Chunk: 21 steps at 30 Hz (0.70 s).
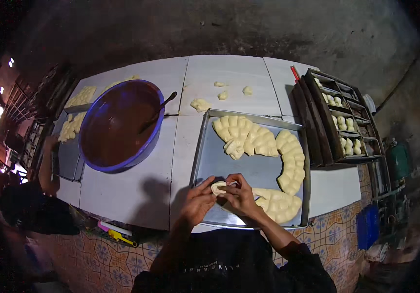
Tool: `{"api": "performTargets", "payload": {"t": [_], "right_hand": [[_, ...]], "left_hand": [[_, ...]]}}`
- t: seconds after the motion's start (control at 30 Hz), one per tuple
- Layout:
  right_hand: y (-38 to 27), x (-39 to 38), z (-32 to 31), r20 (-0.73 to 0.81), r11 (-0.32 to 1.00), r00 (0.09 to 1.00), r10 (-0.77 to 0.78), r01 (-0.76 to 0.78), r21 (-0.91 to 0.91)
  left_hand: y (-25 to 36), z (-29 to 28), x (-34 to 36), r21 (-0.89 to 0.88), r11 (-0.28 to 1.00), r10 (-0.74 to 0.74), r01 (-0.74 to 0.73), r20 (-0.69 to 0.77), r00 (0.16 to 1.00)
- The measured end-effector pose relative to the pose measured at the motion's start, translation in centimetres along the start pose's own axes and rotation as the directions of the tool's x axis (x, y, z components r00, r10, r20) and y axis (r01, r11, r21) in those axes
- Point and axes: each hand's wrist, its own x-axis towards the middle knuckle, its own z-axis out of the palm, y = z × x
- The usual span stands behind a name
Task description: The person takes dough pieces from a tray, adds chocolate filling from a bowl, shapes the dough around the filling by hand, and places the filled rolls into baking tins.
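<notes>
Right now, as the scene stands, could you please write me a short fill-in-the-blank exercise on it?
1. The left grip and right grip hold a small piece of ____.
2. The colour inside the large basin is ____.
3. The compartmented moulds stand to the ____ of the metal tray.

Missing words: dough; brown; right.

Head camera: worn on the head, above the left hand [196, 204] and right hand [240, 197], facing down and forward
Table [229, 71]: near, spreading beyond and either side of the hands
Wall [293, 29]: farther off, beyond the hands
</notes>
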Motion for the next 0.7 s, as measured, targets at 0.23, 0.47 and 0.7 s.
{"api": "performTargets", "payload": {"t": [0.23, 0.47, 0.7], "right_hand": [[0.2, 1.0, -0.6, -0.075, 0.846, 0.947, 0.314, -0.243, 0.475], [-3.1, -0.1, 0.6, -0.046, 0.994, 0.999, 0.000, 0.005, 0.111], [-2.3, -1.0, 1.6, -0.052, 0.871, 0.914, 0.402, -0.364, 0.330]], "left_hand": [[-1.7, 1.3, -0.5, 0.496, 0.787, 0.359, -0.365, 0.112, 0.926], [-3.4, -0.4, 0.1, 0.483, 0.849, 0.286, -0.212, -0.085, 0.954], [-5.1, -2.6, 1.5, 0.821, 0.487, 0.460, -0.297, 0.048, 0.887]]}}
